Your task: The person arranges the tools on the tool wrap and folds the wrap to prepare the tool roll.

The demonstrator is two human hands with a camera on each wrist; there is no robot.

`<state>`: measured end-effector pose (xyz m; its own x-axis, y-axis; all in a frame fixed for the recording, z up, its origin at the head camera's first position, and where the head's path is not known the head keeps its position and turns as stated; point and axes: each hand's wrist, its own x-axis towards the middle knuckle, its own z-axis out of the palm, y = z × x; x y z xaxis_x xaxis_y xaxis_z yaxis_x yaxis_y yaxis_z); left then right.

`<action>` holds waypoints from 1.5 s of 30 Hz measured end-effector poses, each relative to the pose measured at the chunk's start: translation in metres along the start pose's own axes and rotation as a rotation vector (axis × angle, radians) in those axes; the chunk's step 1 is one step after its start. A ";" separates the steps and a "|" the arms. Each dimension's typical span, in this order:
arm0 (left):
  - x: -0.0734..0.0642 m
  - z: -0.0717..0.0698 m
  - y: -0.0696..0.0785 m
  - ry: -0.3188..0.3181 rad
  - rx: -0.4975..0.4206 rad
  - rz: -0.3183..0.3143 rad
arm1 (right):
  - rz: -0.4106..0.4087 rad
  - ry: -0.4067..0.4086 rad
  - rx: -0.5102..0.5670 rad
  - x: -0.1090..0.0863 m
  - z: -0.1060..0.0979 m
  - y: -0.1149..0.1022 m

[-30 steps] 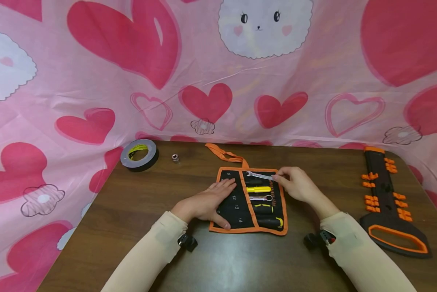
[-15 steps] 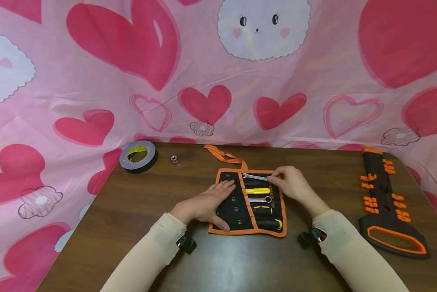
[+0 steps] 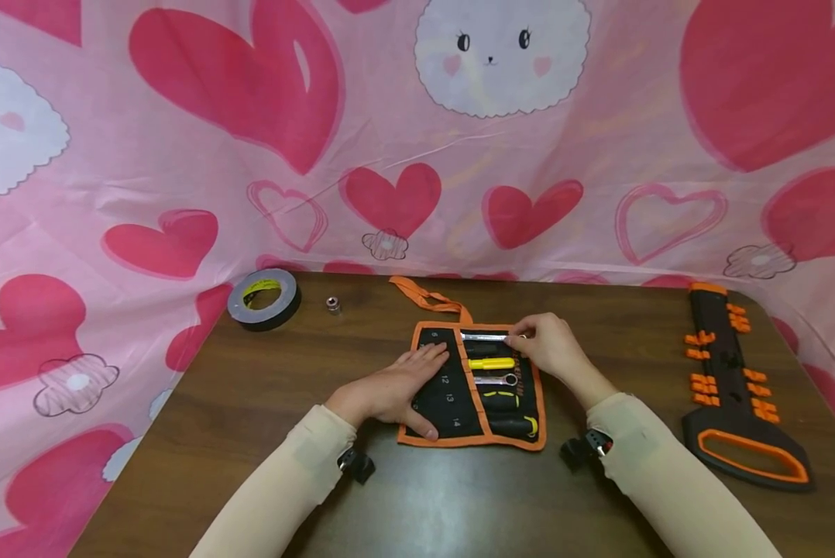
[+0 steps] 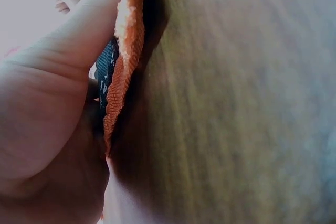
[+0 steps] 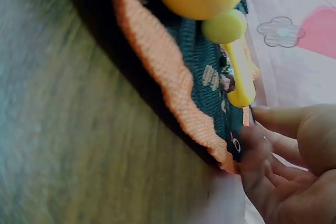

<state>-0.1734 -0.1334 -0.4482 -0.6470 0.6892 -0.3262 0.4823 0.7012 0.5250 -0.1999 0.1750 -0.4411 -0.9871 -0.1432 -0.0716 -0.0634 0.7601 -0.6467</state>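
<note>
A black tool pouch (image 3: 465,409) with orange trim lies spread on the table. My left hand (image 3: 393,391) rests flat on its numbered left panel, fingers extended; in the left wrist view the thumb (image 4: 79,40) lies along the orange edge (image 4: 126,61). With thumb and fingertips, my right hand (image 3: 550,345) pinches the end of a small silver wrench (image 3: 483,338), whose other end reaches the top slot. Below it in the slots sit a yellow handle (image 3: 491,363), another wrench (image 3: 496,380) and black-and-yellow handles (image 3: 511,427). The right wrist view mostly hides the pinched wrench.
A roll of tape (image 3: 264,300) and a small metal socket (image 3: 333,304) are at the back left. Behind the pouch trails its orange strap (image 3: 427,297). On the right lies a black rack (image 3: 727,364) with orange clips and a handle. A patterned pink cloth (image 3: 390,116) hangs behind the table.
My right hand has moved left, sliding the wrench toward the pouch's slot; the wrench now lies straighter. My left hand has stayed on the panel.
</note>
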 end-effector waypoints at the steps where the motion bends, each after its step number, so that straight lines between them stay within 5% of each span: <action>1: 0.000 0.000 0.000 0.000 0.001 0.002 | 0.007 -0.011 0.015 0.000 0.000 0.000; 8: 0.000 0.000 0.000 -0.002 -0.004 -0.001 | 0.019 -0.039 0.063 -0.003 0.002 0.000; 19: -0.001 0.001 0.000 -0.005 -0.004 -0.009 | -0.197 0.025 -0.175 -0.004 0.005 0.001; 27: -0.001 -0.001 0.001 -0.005 -0.012 -0.004 | -0.216 0.011 -0.240 -0.001 0.002 -0.005; 37: -0.001 -0.001 0.001 0.004 -0.019 0.006 | -0.170 -0.016 -0.094 0.002 0.000 -0.003; 45: -0.001 0.000 -0.001 0.006 -0.009 0.014 | -0.181 -0.021 -0.084 0.005 0.003 0.000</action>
<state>-0.1727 -0.1344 -0.4485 -0.6433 0.6981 -0.3142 0.4865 0.6897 0.5364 -0.2042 0.1724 -0.4432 -0.9552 -0.2951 0.0240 -0.2528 0.7708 -0.5848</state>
